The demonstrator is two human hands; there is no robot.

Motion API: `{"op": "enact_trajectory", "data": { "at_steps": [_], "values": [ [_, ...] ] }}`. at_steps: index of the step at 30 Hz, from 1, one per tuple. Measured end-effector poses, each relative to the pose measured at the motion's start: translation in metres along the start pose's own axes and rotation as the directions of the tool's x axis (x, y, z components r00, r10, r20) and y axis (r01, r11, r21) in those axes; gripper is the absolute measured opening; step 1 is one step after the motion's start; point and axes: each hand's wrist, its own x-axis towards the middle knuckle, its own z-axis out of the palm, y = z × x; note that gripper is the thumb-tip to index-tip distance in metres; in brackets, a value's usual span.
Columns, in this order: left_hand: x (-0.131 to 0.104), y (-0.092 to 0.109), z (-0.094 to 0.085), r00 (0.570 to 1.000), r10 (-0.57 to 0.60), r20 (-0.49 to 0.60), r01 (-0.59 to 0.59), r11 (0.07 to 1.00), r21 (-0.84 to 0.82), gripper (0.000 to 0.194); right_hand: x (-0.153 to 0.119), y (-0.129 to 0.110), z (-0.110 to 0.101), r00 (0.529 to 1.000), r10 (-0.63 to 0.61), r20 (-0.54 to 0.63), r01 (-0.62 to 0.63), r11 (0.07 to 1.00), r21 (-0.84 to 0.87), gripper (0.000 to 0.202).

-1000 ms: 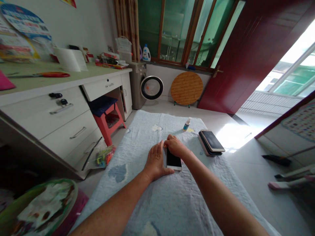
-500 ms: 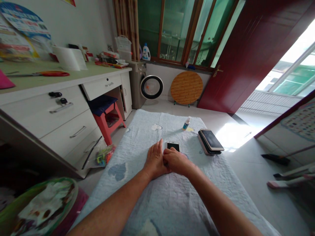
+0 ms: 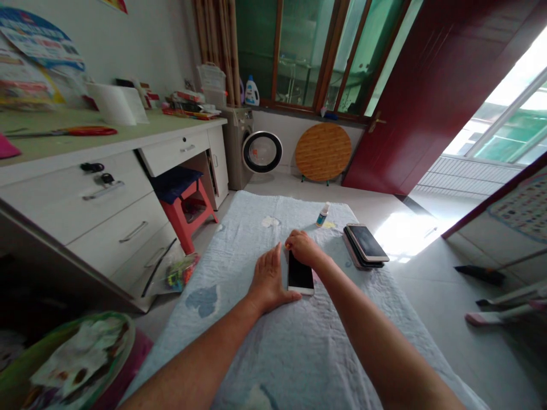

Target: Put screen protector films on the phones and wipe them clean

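Observation:
A white smartphone with a dark screen (image 3: 301,277) lies face up on the pale blue patterned cloth (image 3: 248,228). My left hand (image 3: 269,279) is open along its left side, fingers stretched out and the thumb against its lower edge. Over the phone's top end is my right hand (image 3: 301,247), its fingers closed and bent down. Whatever they pinch is hidden, apart from a small orange spot at the fingertips. Beyond the hands stands a small spray bottle (image 3: 323,215). To the right lies a stack of devices (image 3: 365,245), with a white-framed phone or tablet on top.
On the left are a white desk (image 3: 111,188), a red stool (image 3: 183,210) and a bin (image 3: 123,353) with crumpled paper. A washing machine (image 3: 237,148) with its round door open stands at the back, beside a folded round table (image 3: 323,152). A red door (image 3: 397,114) is at right.
My right hand has moved up the phone from its lower part to its top end, uncovering most of the screen. My left hand stays in nearly the same place.

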Motion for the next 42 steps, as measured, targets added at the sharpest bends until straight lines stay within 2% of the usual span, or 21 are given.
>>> {"op": "enact_trajectory", "data": {
  "at_steps": [3,8,14,18,22,26,34,38,42],
  "values": [
    [-0.001,-0.001,0.002,1.0,0.001,-0.009,-0.001,1.0,0.002,0.134,-0.005,-0.009,0.002,0.999,-0.046,0.024,0.047,0.998,-0.031,0.024],
    [-0.001,0.001,-0.001,1.0,-0.021,-0.003,0.021,1.0,-0.019,0.132,-0.033,-0.028,0.002,0.996,-0.092,0.015,0.092,0.995,-0.025,0.023],
    [0.0,0.004,-0.002,1.0,-0.015,-0.013,0.015,1.0,0.016,0.126,-0.069,-0.043,0.007,0.992,-0.121,0.031,0.118,0.989,0.093,0.01],
    [0.001,0.003,-0.001,1.0,0.008,-0.007,-0.008,0.999,0.043,0.118,-0.089,-0.05,0.009,0.984,-0.174,-0.024,0.176,0.963,0.204,0.016],
    [0.001,0.003,-0.004,0.997,0.024,0.075,-0.03,0.996,0.085,0.101,-0.103,-0.052,0.008,0.989,-0.123,-0.087,0.144,0.941,0.307,0.019],
    [0.002,0.004,-0.008,0.981,0.054,0.187,-0.071,0.994,0.086,0.08,-0.111,-0.05,0.008,0.988,-0.061,-0.141,0.107,0.934,0.341,0.019],
    [0.005,0.003,-0.019,0.946,0.036,0.322,-0.056,0.997,0.051,0.085,-0.127,-0.025,0.004,0.988,0.127,-0.088,-0.089,0.933,0.348,0.027],
    [0.005,0.001,-0.021,0.934,0.06,0.353,-0.083,0.995,0.051,0.081,-0.129,-0.033,0.002,0.983,0.12,-0.137,-0.065,0.933,0.353,0.023],
    [0.004,-0.001,-0.02,0.937,0.082,0.339,-0.1,0.994,0.034,0.074,-0.123,-0.052,0.004,0.98,0.045,-0.194,0.023,0.943,0.333,0.014]
  ]
}}
